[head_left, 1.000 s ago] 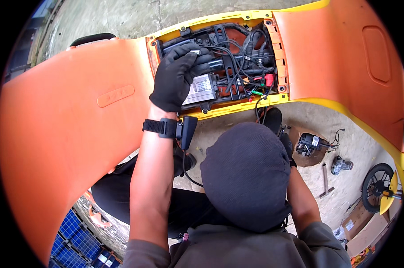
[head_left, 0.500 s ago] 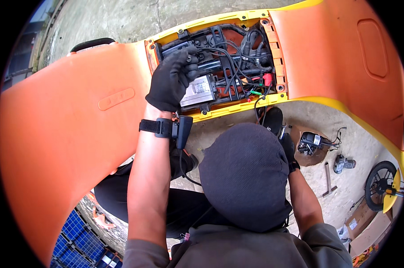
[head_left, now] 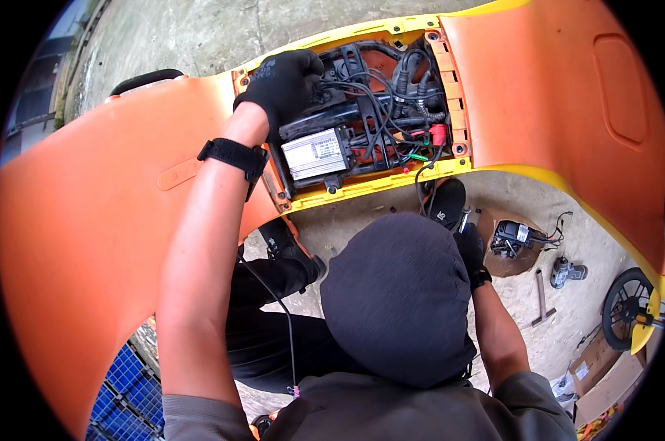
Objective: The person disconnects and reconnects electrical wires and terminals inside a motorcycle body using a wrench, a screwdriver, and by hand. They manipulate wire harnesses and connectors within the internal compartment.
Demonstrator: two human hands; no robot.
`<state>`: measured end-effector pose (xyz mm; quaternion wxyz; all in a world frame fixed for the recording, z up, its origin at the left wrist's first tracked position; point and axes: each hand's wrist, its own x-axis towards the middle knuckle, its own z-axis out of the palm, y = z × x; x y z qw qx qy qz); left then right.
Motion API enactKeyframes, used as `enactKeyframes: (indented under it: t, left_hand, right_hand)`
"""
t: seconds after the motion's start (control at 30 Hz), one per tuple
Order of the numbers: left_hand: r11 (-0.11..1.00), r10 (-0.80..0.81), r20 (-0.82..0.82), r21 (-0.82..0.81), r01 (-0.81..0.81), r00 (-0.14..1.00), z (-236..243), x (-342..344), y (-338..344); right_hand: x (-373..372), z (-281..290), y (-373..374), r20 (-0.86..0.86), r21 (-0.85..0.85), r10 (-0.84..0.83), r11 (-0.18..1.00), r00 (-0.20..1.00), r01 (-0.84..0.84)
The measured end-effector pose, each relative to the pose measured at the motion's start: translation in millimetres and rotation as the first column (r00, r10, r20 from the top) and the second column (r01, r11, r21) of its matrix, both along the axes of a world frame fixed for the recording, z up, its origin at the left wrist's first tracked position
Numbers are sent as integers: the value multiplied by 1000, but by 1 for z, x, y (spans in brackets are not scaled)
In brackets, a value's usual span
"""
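Note:
My left hand [head_left: 287, 82], in a black glove, reaches over the far left corner of an open compartment in an orange and yellow vehicle body. Its fingers curl downward; whatever is in them is hidden. Nearer me in that compartment sits a silver controller box [head_left: 315, 156], with black cables [head_left: 380, 95] running to its right. My right hand [head_left: 471, 248], also gloved, is low beside a dark cap that covers part of it. It is closed round a slim metal tool [head_left: 465, 218], whose shiny end sticks up from the fist.
The compartment has a yellow rim [head_left: 369, 185]. A red-capped connector [head_left: 437, 134] lies at its right. On the floor are a black motor-like unit [head_left: 510, 237] on cardboard, a cordless driver [head_left: 568, 272], a T-shaped wrench [head_left: 542, 298] and a wheel [head_left: 626, 309].
My left hand has moved up and left to the compartment's far corner, its fingers turning from raised to curled down, uncovering the silver box. My right hand stays nearly in place with the tool.

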<state>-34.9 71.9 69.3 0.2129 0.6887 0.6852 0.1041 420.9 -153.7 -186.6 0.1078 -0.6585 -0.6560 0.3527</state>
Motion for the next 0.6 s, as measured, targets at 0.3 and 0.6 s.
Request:
enactKeyframes:
  t: [0.3,0.6]
  left_hand:
    - [937,-119,-257,291,194,959,-34,12,-33]
    - [936,-109,-460,251,247,881,-35,27,-35]
  right_hand:
    - [-3,3,-2,21,-101,-16,995,1000,18]
    - [2,-10,-7,23,-62,35,997,999,-34]
